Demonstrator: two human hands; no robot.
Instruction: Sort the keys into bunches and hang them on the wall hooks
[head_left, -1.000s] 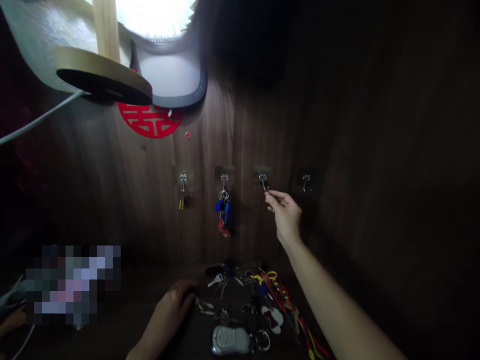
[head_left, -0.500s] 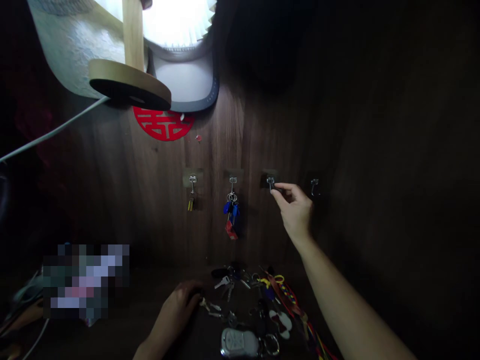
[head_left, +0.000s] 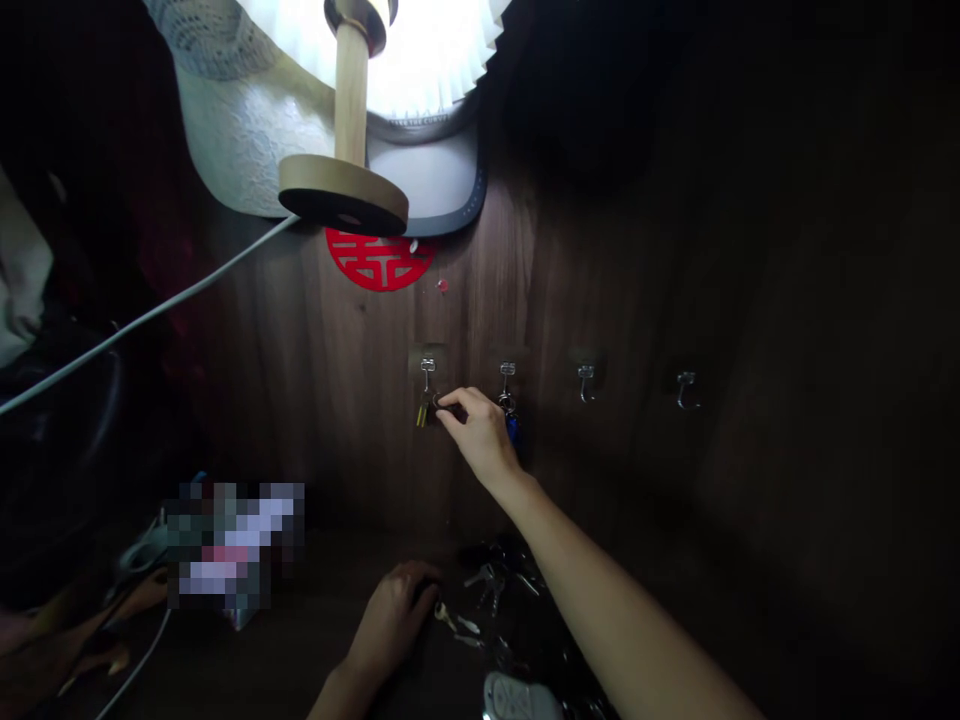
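My right hand, the nearer, pinches just right of the vertically hanging yellow metal keys, hold unconfirmed; left hand, grip indeterminable.

four hooks, one lamp, one remote
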